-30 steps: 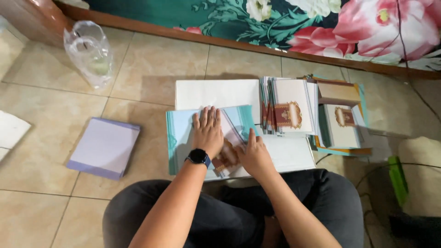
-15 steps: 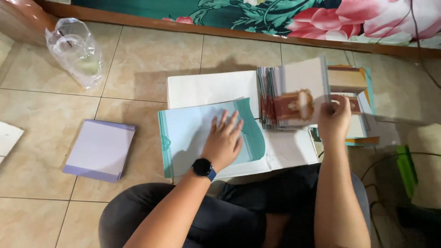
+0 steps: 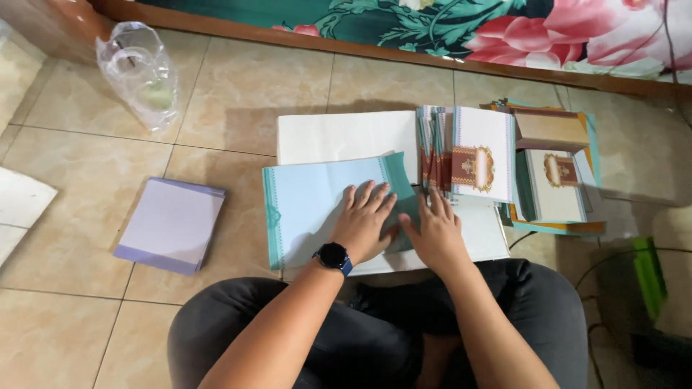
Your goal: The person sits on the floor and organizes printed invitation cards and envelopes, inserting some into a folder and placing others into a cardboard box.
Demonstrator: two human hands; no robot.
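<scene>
The tile floor [image 3: 238, 94] fills most of the view. A big white board [image 3: 339, 137] lies on it in the middle. On the board rests a light blue sheet [image 3: 317, 198] with green edges. At three o'clock from the sheet stands a stack of cards [image 3: 476, 155]. At nine o'clock lies a purple pile [image 3: 169, 225]. At eleven o'clock sits a clear bag [image 3: 140, 72]. The left hand [image 3: 366, 222] and the right hand [image 3: 432, 230] press flat on the sheet, each grip wide, holding nothing.

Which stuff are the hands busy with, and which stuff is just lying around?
In use:
left hand and right hand pressing the light blue sheet
white board under it
stack of printed cards

Lying about:
lilac paper pile
clear plastic bag
green thing
</scene>
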